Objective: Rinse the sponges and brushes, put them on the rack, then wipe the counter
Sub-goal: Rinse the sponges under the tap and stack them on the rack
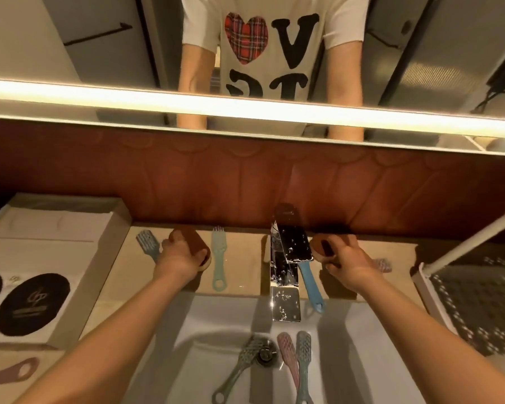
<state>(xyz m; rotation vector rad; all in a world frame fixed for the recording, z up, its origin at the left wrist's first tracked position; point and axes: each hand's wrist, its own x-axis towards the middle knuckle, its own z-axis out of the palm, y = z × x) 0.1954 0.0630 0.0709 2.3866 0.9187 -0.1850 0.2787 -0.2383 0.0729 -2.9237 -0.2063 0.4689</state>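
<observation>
Arms: our left arm (114, 330) and right arm (414, 325) reach over the sink (362, 360) towards the back of the counter (239, 258).
Counter: beige, and it carries both sponges and five brushes; we judge it is not yet wiped.
Sink: white, and we see no water running into it.
Rack (420, 284): white, at our right, well apart from the sponges.
Tap (286, 266): chrome, between our hands.
Left hand (177, 258): fingers curled over the left sponge (191, 239), gripping it on the counter.
Right hand (349, 260): fingers wrapped round the right sponge (322, 246), just beside the tap.
Sink brushes: the grey brush (239, 365) lies across the drain, and the pink brush (289, 357) and teal brush (303, 360) lie side by side.
Counter brushes: the slate brush (148, 243) and mint brush (218, 258) flank our left hand. The blue brush (311, 284) lies partly under the tap, the rose brush (384, 263) behind our right hand, and the mauve brush (12, 371) at far left.
Progress: early, we judge. Three brushes wait in the sink and we see nothing racked. Rinsing, racking and wiping are all left.
</observation>
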